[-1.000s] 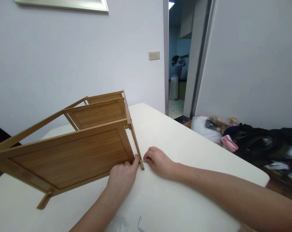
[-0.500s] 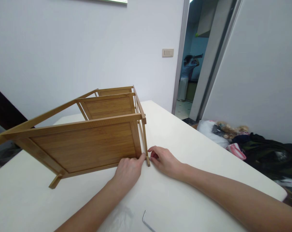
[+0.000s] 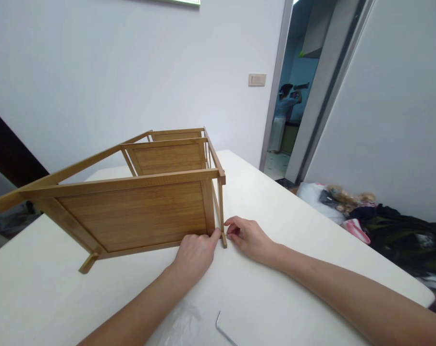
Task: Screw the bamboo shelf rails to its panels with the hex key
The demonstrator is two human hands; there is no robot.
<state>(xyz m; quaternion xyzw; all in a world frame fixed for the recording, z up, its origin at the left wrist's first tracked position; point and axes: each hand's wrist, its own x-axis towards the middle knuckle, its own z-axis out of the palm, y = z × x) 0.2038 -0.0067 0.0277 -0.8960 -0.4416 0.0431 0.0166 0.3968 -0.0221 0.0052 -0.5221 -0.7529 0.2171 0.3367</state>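
Note:
A brown wooden shelf rack (image 3: 138, 214) lies on its side on the white table (image 3: 297, 293), its panels standing upright. My left hand (image 3: 196, 252) is closed on the lower edge of the nearest panel, with the thumb against the corner by the leg. Just right of that leg, my right hand (image 3: 250, 240) pinches a small screw (image 3: 228, 234), mostly hidden by the fingertips, at the leg's outer face. In front of my hands lies a silver hex key (image 3: 223, 329). A clear plastic bag (image 3: 181, 324) is partly covered by my left forearm.
Beyond the table rise a white wall with a light switch (image 3: 257, 80) and an open doorway, where a person (image 3: 284, 110) stands in the other room. Bags and clothes (image 3: 394, 235) are heaped to the right, past the table edge.
The view has shifted slightly, so everything sits a little further right. My right fingertips are a touch further from the leg, and the screw between them shows more. My left hand keeps its hold.

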